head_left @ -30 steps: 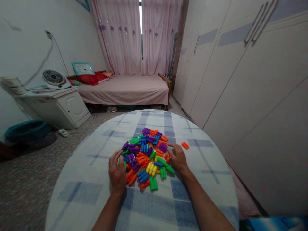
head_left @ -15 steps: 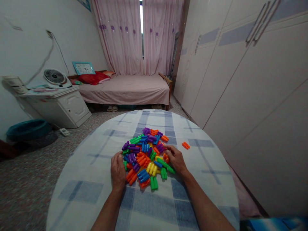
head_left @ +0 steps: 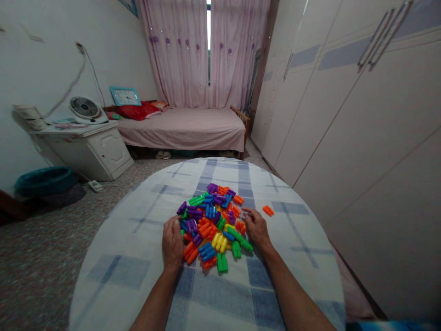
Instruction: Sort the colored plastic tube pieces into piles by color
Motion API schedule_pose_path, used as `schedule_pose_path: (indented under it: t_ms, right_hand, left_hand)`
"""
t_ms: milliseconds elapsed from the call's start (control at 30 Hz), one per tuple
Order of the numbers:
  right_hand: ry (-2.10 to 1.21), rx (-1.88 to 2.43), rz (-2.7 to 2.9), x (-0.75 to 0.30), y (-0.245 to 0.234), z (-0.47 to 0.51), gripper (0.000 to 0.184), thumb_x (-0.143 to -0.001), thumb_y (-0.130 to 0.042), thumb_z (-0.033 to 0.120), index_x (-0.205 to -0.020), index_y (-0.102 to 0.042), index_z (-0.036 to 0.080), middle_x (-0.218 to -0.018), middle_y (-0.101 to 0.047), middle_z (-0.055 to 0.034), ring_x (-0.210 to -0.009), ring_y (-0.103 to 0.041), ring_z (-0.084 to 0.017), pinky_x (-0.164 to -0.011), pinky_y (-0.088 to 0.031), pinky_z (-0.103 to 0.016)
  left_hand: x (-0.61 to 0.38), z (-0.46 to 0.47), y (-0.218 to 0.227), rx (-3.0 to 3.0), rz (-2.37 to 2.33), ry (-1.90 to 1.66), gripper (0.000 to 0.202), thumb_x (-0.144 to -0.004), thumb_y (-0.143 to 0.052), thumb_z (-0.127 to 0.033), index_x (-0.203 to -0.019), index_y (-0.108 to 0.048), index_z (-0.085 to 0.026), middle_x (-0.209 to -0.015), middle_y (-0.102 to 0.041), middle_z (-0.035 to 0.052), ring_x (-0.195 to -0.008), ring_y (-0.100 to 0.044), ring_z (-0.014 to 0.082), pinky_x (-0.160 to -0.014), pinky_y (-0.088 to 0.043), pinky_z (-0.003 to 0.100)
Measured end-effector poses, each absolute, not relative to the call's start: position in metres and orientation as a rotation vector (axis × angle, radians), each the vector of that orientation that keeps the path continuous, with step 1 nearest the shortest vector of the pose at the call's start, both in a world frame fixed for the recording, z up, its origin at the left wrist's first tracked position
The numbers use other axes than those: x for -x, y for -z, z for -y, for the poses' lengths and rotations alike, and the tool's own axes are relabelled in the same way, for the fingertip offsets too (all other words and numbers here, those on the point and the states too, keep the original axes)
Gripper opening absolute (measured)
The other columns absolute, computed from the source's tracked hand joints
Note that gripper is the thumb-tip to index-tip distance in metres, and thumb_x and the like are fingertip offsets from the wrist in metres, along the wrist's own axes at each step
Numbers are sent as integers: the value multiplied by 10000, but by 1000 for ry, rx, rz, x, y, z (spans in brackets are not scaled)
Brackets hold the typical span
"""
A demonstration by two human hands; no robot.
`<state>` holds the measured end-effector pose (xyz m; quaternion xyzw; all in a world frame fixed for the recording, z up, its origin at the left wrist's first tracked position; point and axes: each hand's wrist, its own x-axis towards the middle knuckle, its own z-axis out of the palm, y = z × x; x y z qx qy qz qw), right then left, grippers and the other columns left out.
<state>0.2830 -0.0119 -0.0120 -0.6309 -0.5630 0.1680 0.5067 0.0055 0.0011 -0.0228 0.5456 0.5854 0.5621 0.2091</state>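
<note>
A loose heap of plastic building blocks (head_left: 208,227) in orange, purple, blue, green and yellow lies in the middle of the table. My left hand (head_left: 172,241) rests on edge along the heap's left side, fingers loosely bent and touching or nearly touching the outer blocks; its fingertips are partly hidden. On the right side, my right hand (head_left: 257,229) lies just off the heap, index finger stretched towards it and the other fingers curled, with nothing seen in it. Nearest to it are a long green block (head_left: 240,238) and an orange block (head_left: 240,226).
A single orange block (head_left: 268,210) lies apart on the checked tablecloth (head_left: 220,299) of the round table. Behind stand a bed (head_left: 186,126) and, at the left, a white cabinet (head_left: 110,154) carrying a fan (head_left: 86,109). A tall wardrobe (head_left: 344,151) lines the right.
My right hand has drawn back slightly from the heap, uncovering orange blocks near its index finger. My left hand stays beside the heap. The whole view has shifted a little.
</note>
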Motion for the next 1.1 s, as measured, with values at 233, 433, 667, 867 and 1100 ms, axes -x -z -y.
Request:
schedule_pose_path:
  t_ms: [233,433,667,867,1100]
  right_hand:
    - [-338,1434,1645,-285,19,8,316,-815,-494,223,-1070,-677,256,-1143,-659,-49,-1123,-541,-220,-1010,-381,-448]
    - [-332,1478,1737,-282,20,8,308,-843,-468,211,-1052,-686,269,-1160,-649,-36,-1165,-501,-225,-1029,-352,-462]
    - [-20,1579,1473,-295,6,11,348,-827,-433,157,-1107,-637,193,-1144,-615,-88,-1094,-520,-213,-984,-393,-394]
    - [447,1980,1148,-338,4,17,438,-825,-437,158,-1250,-538,178,-1358,-472,-105,-1276,-339,-273,-1035,-302,-474]
    - [220,2121,1199,-343,18,18,420,-805,-439,175,-1206,-562,187,-1355,-485,-105,-1217,-417,-274,-934,-382,-431]
  left_hand:
    - [-7,0,21,-1508,-1628,-1572,406,-928,-313,-444,-1060,-591,-180,-1128,-572,86,-1120,-511,217,-1025,-374,392]
    - [-7,0,18,-1492,-1651,-1541,435,-914,-305,-465,-1041,-596,-167,-1129,-568,99,-1126,-506,232,-1046,-350,422]
    - [-5,0,19,-1485,-1665,-1528,426,-892,-327,-475,-1034,-603,-183,-1121,-578,84,-1112,-516,229,-1027,-374,397]
    - [-5,1,18,-1486,-1698,-1493,469,-886,-309,-480,-1061,-600,-157,-1127,-576,91,-1113,-514,226,-1029,-368,379]
    - [-6,1,17,-1492,-1694,-1499,443,-884,-311,-467,-1043,-601,-173,-1120,-580,82,-1109,-517,216,-1023,-377,365]
